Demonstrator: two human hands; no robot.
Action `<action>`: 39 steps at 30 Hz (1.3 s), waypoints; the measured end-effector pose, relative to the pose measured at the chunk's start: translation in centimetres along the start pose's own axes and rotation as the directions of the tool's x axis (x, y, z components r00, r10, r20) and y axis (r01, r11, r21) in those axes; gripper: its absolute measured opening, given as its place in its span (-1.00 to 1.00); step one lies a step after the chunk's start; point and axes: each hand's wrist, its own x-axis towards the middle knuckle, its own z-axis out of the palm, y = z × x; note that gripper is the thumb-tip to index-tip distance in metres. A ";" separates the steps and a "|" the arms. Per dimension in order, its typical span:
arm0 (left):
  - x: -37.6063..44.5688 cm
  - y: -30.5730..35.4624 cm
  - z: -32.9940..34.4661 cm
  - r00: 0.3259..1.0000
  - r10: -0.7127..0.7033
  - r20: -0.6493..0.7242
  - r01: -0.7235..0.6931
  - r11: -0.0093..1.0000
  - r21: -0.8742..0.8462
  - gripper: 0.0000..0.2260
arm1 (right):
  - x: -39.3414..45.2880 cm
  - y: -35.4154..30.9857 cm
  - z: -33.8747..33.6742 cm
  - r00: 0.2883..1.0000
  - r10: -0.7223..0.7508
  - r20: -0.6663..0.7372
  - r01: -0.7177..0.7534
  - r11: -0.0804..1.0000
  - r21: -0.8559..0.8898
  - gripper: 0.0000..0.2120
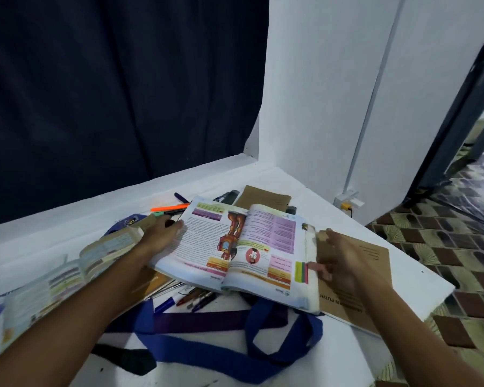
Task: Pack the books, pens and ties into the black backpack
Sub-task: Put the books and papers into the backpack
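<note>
Colourful pages lie under the fingers of both hands. The left hand point(162, 233) lies flat with its fingers spread on the left page of the open book point(235, 247), pressing down and not clenched. The right hand point(338, 255) is at the other side of the book; its thumb and fingers pinch the thick right edge, so it is grasping the book. Just under the right fingers is a brown notebook point(369, 263), and the book's edge rests on it. Past the left fingertips lie an orange pen point(169, 208) and a dark pen, and a second brown notebook point(263, 198) lies beyond the open book. Near the left wrist is another open book point(106, 247), tilted. Below the open book, towards the person, some more pens point(190, 298) poke out, and blue and purple ties point(196, 322) lie in loops on the white table point(347, 356). A black strap point(126, 358) shows near the left arm, but I cannot tell if it belongs to the black backpack; the bag itself is not in sight. It looks like the step now is getting the open book ready. Next, I think the book must be folded shut and lifted, and the bag must be found and held open.
</note>
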 end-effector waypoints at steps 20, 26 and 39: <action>-2.8 0.8 -2.2 0.964 0.033 0.264 0.141 0.778 -0.612 -0.50 | 0.0 1.0 9.8 0.860 -0.321 0.397 0.172 0.914 0.368 -0.36; -3.3 1.2 -3.4 0.937 0.052 0.346 0.175 0.786 -0.593 -0.48 | 0.2 4.8 14.9 0.813 -0.137 0.565 0.427 0.801 -0.419 -0.52; -4.5 3.2 -2.6 0.878 0.085 0.471 0.278 0.710 -0.647 -0.37 | 2.0 3.6 12.6 0.956 -0.166 0.243 0.238 0.922 -0.306 -0.61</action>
